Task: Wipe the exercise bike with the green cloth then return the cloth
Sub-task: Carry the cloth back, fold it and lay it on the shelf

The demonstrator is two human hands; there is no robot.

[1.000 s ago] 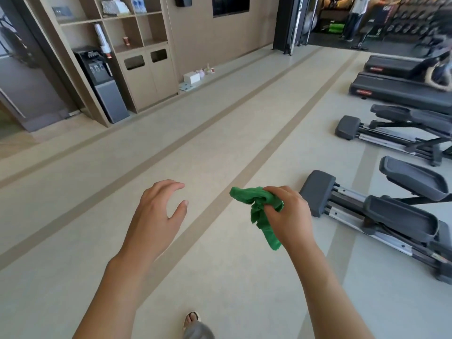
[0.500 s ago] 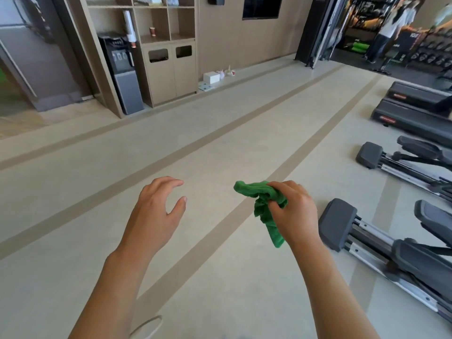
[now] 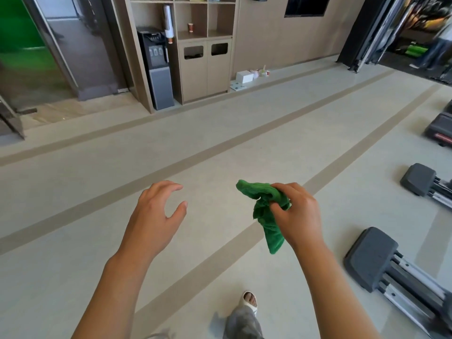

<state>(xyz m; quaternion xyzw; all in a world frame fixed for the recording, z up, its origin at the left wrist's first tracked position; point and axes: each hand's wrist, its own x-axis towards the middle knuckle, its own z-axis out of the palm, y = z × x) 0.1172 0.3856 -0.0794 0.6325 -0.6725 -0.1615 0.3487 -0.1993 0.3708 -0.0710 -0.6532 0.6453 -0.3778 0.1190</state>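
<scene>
My right hand grips a bunched green cloth in the air over the floor, one end poking left and a strip hanging down. My left hand hovers beside it, fingers loosely curved, holding nothing. No exercise bike is clearly in view; only the rail ends of grey gym machines show at the right edge.
A wooden shelf unit with cabinet doors and a black water dispenser stand at the far wall. A second machine end and a treadmill lie at right. My sandalled foot steps on the beige floor.
The view has swung left and moved on across the floor; the gym machines slid toward the right edge and the shelf unit came nearer. Both hands keep their pose with the cloth.
</scene>
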